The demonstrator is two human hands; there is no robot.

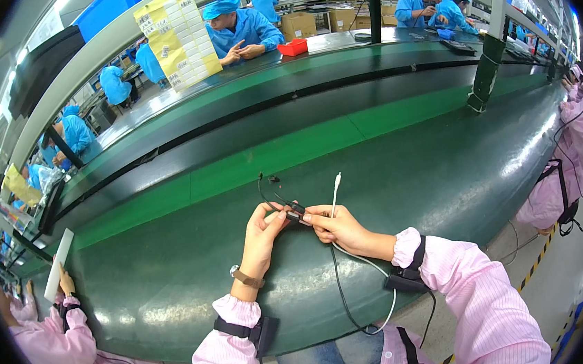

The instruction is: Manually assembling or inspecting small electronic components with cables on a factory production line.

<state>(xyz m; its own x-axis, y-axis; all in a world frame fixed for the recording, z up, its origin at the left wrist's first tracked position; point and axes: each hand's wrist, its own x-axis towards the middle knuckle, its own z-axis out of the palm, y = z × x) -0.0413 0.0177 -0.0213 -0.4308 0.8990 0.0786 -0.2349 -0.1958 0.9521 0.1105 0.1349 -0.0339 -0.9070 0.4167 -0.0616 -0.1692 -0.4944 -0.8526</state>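
Over the green tabletop (174,261), my left hand (263,236) pinches a small black cable connector (296,213). A short black lead rises from the fingers, and its small plug end (260,176) stands up beyond them. The fingers of my right hand (346,231) are closed on the other side of the same connector, and a white cable (336,186) passes through that hand with its plug tip pointing up and away. Below my right hand, a black cable (338,275) and the white cable loop toward the table's near edge. Fingertips partly hide the connector.
Just beyond my hands lies a small black piece (274,179). A dark conveyor strip (234,159) crosses behind the table, with a green-wrapped post (486,71) at right. Co-workers sit on both sides; the left one holds a white panel (59,265). Across stands a red bin (292,47).
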